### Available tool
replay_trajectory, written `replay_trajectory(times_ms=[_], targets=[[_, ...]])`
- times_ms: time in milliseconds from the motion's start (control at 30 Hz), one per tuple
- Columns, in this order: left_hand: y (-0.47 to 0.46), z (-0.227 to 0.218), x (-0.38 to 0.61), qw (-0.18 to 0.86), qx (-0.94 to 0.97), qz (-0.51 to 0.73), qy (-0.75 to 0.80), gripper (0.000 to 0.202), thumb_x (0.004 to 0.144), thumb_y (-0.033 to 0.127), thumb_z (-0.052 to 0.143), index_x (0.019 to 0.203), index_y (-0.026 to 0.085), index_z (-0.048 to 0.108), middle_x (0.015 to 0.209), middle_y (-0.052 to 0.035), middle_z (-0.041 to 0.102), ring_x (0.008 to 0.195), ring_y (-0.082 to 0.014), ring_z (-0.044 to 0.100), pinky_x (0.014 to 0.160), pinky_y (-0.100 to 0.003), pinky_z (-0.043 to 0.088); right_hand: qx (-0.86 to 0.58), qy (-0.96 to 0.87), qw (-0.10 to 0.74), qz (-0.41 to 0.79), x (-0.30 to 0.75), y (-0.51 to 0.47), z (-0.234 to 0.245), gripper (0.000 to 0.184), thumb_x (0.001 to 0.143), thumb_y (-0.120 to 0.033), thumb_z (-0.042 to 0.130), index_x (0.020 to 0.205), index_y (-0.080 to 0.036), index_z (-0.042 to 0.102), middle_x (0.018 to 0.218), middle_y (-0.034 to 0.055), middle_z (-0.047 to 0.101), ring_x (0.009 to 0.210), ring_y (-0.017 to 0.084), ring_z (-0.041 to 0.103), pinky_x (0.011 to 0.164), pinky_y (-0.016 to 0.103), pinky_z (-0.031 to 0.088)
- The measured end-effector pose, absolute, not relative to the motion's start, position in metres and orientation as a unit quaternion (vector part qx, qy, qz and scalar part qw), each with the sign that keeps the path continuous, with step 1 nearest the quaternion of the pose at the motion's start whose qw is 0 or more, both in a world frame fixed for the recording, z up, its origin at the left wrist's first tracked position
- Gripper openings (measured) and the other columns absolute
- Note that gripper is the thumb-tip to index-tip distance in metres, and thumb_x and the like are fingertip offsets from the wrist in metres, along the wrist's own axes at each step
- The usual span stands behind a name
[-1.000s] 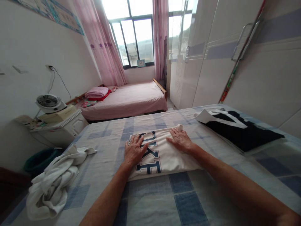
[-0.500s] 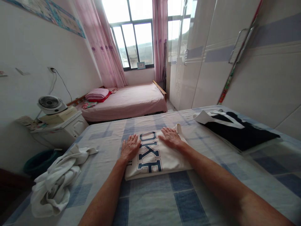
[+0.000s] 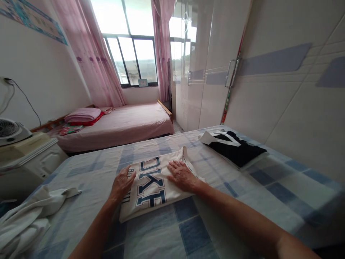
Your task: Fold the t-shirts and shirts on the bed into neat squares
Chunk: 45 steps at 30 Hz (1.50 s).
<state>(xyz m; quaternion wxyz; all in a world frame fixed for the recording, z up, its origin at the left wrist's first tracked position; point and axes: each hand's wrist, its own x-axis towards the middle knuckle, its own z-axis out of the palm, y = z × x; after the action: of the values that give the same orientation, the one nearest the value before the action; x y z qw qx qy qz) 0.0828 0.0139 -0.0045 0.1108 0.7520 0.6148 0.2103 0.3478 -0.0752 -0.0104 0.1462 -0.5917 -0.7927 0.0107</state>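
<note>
A folded white T-shirt [image 3: 161, 176] with large dark blue letters lies on the checked bed sheet [image 3: 161, 237] before me. My right hand [image 3: 182, 176] rests flat on its right part, fingers spread and pointing left. At the shirt's left edge is my left hand [image 3: 122, 182], open, its fingertips touching the cloth beside the smaller print. Neither hand grips anything. To the right, a folded black-and-white garment [image 3: 237, 147] lies on the same bed. A crumpled white garment [image 3: 29, 219] sits at the left, partly cut off by the frame.
Beyond the bed stands a second bed [image 3: 129, 124] with a pink sheet and a folded pink stack [image 3: 82, 114]. A tall glossy wardrobe [image 3: 269, 90] lines the right side. On the left, a fan [image 3: 12, 131] sits above a white cabinet [image 3: 35, 165].
The view has turned to the right, so everything sits further left. My left hand has slid to the shirt's left edge, uncovering more small print. My right hand stays flat on the shirt.
</note>
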Motion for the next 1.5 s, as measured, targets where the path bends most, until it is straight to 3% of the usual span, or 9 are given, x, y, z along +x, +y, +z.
replay_trajectory(times_ms=[200, 400, 567, 667, 833, 1000, 1167, 1333, 1500], targets=[[-0.028, 0.032, 0.064, 0.439, 0.603, 0.215, 0.63, 0.081, 0.073, 0.052, 0.06, 0.139, 0.012, 0.036, 0.102, -0.0132, 0.067, 0.083, -0.0234, 0.066, 0.061, -0.027, 0.049, -0.605, -0.769, 0.206, 0.026, 0.358, -0.083, -0.003, 0.043, 0.094, -0.036, 0.034, 0.126, -0.017, 0.054, 0.136, 0.0112, 0.051, 0.129, 0.02, 0.041, 0.107, 0.04, 0.031], [-0.059, 0.027, 0.07, 0.611, 0.539, 0.306, 0.491, 0.083, 0.063, 0.034, 0.076, 0.138, 0.016, 0.042, 0.088, -0.0048, 0.069, 0.066, -0.0126, 0.062, 0.056, -0.02, 0.043, -0.575, -0.742, 0.335, 0.08, 0.353, -0.088, 0.013, 0.036, 0.091, -0.035, 0.038, 0.112, -0.017, 0.062, 0.12, 0.0118, 0.061, 0.113, 0.021, 0.054, 0.098, 0.038, 0.04], [-0.062, 0.039, 0.095, 0.644, 0.454, 0.406, 0.462, 0.065, 0.062, 0.021, 0.075, 0.123, 0.009, 0.057, 0.086, -0.0062, 0.07, 0.06, -0.0087, 0.058, 0.055, -0.019, 0.045, -0.521, -0.639, 0.293, 0.483, 0.328, -0.124, 0.043, 0.058, 0.087, -0.061, 0.035, 0.077, -0.014, 0.067, 0.074, 0.0088, 0.067, 0.069, 0.018, 0.063, 0.067, 0.033, 0.048], [-0.066, 0.052, 0.112, 0.657, 0.429, 0.446, 0.431, 0.063, 0.064, 0.018, 0.072, 0.124, 0.009, 0.057, 0.086, -0.0061, 0.071, 0.061, -0.0084, 0.059, 0.058, -0.019, 0.047, -0.384, -0.515, 0.225, 0.732, 0.309, -0.152, 0.042, 0.06, 0.081, -0.065, 0.046, 0.1, -0.012, 0.066, 0.092, 0.0124, 0.07, 0.078, 0.019, 0.066, 0.071, 0.034, 0.05], [-0.082, 0.069, 0.135, 0.662, 0.42, 0.48, 0.395, 0.063, 0.065, 0.019, 0.07, 0.126, 0.01, 0.055, 0.095, -0.0072, 0.07, 0.071, -0.01, 0.06, 0.067, -0.021, 0.049, -0.322, -0.421, 0.394, 0.751, 0.28, -0.175, 0.025, 0.067, 0.075, -0.05, 0.067, 0.133, -0.024, 0.046, 0.144, 0.0113, 0.04, 0.125, 0.021, 0.047, 0.104, 0.039, 0.034], [-0.101, 0.077, 0.142, 0.591, 0.521, 0.46, 0.41, 0.061, 0.069, 0.019, 0.064, 0.129, 0.013, 0.055, 0.102, -0.0055, 0.07, 0.084, -0.0162, 0.062, 0.078, -0.026, 0.048, -0.27, -0.352, 0.557, 0.702, 0.262, -0.167, 0.035, 0.051, 0.08, -0.052, 0.06, 0.124, -0.027, 0.054, 0.137, 0.005, 0.05, 0.125, 0.022, 0.046, 0.103, 0.041, 0.035], [-0.114, 0.075, 0.138, 0.481, 0.667, 0.417, 0.387, 0.062, 0.07, 0.011, 0.054, 0.132, 0.014, 0.051, 0.124, -0.0056, 0.061, 0.113, -0.0219, 0.054, 0.098, -0.03, 0.04, -0.344, -0.272, 0.656, 0.614, 0.266, -0.158, 0.05, 0.037, 0.073, -0.032, 0.07, 0.108, -0.024, 0.064, 0.114, 0.0014, 0.066, 0.11, 0.02, 0.055, 0.097, 0.035, 0.041], [-0.115, 0.064, 0.136, 0.219, 0.785, 0.315, 0.487, 0.059, 0.076, 0.016, 0.053, 0.135, 0.023, 0.047, 0.106, -0.0045, 0.067, 0.094, -0.0213, 0.061, 0.087, -0.033, 0.045, -0.341, -0.298, 0.681, 0.575, 0.28, -0.155, 0.061, 0.032, 0.071, -0.027, 0.069, 0.103, -0.023, 0.066, 0.106, 0.0004, 0.068, 0.102, 0.02, 0.059, 0.09, 0.034, 0.046], [-0.099, 0.057, 0.143, -0.009, 0.791, 0.278, 0.544, 0.025, 0.079, 0.032, 0.057, 0.1, 0.023, 0.068, 0.095, -0.0077, 0.061, 0.09, -0.0244, 0.058, 0.077, -0.032, 0.045, -0.32, -0.32, 0.697, 0.556, 0.295, -0.166, 0.088, 0.026, 0.072, -0.028, 0.068, 0.098, -0.023, 0.067, 0.102, 0.0005, 0.069, 0.098, 0.019, 0.06, 0.088, 0.033, 0.047]])
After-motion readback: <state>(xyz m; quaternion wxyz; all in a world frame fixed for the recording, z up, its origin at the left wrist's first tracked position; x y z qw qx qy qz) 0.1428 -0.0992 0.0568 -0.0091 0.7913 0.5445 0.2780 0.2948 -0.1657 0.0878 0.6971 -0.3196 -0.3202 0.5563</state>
